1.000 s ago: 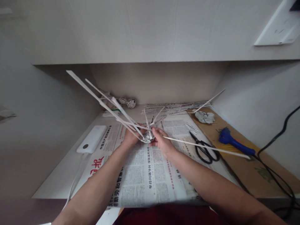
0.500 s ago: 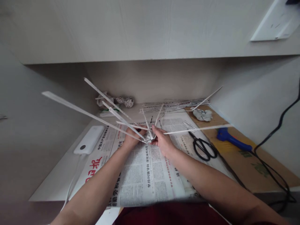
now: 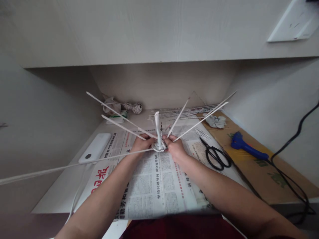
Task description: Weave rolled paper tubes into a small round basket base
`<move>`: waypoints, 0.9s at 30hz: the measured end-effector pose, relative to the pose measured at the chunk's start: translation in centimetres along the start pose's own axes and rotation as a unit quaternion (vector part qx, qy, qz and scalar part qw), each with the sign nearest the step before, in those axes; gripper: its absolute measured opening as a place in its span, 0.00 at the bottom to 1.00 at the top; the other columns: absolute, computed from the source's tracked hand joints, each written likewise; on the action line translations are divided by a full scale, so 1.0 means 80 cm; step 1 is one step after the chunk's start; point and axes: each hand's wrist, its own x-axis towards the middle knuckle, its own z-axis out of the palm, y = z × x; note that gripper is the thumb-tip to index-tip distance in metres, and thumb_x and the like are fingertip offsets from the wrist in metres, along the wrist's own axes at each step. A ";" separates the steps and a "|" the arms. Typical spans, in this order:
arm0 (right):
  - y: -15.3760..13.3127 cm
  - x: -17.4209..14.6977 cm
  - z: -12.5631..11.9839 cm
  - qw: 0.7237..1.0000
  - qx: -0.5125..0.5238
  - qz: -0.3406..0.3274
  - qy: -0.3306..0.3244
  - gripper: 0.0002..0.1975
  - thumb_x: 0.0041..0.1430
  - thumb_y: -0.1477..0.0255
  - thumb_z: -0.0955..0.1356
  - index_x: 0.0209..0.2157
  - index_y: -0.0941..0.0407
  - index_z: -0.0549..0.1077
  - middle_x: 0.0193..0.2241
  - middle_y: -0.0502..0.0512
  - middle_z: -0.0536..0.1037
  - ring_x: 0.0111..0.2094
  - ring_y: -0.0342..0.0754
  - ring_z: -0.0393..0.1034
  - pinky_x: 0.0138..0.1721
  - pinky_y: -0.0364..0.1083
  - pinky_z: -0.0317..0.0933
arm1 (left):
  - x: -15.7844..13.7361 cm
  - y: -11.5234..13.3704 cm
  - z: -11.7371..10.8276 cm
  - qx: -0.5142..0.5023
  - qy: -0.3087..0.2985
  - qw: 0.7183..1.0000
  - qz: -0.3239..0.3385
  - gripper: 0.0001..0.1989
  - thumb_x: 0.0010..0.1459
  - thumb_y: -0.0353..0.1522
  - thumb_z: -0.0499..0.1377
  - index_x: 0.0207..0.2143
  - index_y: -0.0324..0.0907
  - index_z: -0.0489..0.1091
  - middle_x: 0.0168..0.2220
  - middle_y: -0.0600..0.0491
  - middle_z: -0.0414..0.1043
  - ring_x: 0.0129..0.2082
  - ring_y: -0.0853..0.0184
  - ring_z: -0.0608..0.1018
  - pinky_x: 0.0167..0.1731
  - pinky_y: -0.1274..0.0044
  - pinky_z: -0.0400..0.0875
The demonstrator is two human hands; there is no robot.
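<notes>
A small woven piece of rolled paper strips (image 3: 159, 146) is held between my two hands above the newspaper (image 3: 152, 186). Several thin paper rods fan out from it. One thick white rod (image 3: 157, 126) stands upright in the middle, and a long rod (image 3: 82, 162) runs off past the left edge. My left hand (image 3: 142, 143) has its fingers closed on the left side of the piece. On the right side, my right hand (image 3: 173, 146) pinches it with thumb and fingers. The fingertips are partly hidden behind the rods and the weave.
Black scissors (image 3: 216, 156) lie to the right on the newspaper. A blue glue gun (image 3: 246, 147) rests on cardboard (image 3: 264, 176), its cord trailing right. The white power bank (image 3: 96, 147) is at left. A pile of paper rods (image 3: 184, 113) lies at the back, beneath a low overhanging panel (image 3: 159, 33).
The woven piece has turned in my hands. Its rods point in new directions: one is now upright, and a long one has swung low to the left. Both hands still hold it.
</notes>
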 end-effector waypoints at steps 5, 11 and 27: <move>0.005 0.006 -0.003 1.000 -0.029 -0.009 0.004 0.18 0.43 0.59 0.73 0.34 0.57 0.77 0.20 0.50 0.77 0.20 0.48 0.70 0.20 0.44 0.63 | -0.004 0.007 0.002 -0.030 -0.014 0.998 -0.059 0.14 0.38 0.33 0.69 0.31 0.36 0.80 0.24 0.50 0.77 0.21 0.68 0.74 0.23 0.78 0.67; 0.014 0.018 -0.010 0.992 -0.100 -0.082 0.008 0.14 0.45 0.64 0.72 0.32 0.58 0.78 0.22 0.52 0.78 0.23 0.47 0.71 0.25 0.43 0.63 | -0.008 0.011 0.002 0.016 -0.019 0.999 -0.032 0.12 0.45 0.38 0.66 0.26 0.37 0.78 0.19 0.52 0.72 0.18 0.71 0.69 0.20 0.79 0.63; 0.004 0.004 -0.002 0.999 -0.051 -0.004 0.000 0.17 0.48 0.64 0.72 0.40 0.58 0.76 0.25 0.52 0.80 0.23 0.49 0.73 0.23 0.44 0.66 | -0.011 0.016 0.005 0.200 0.051 0.976 0.075 0.11 0.47 0.38 0.66 0.26 0.38 0.79 0.23 0.49 0.78 0.31 0.60 0.80 0.31 0.75 0.71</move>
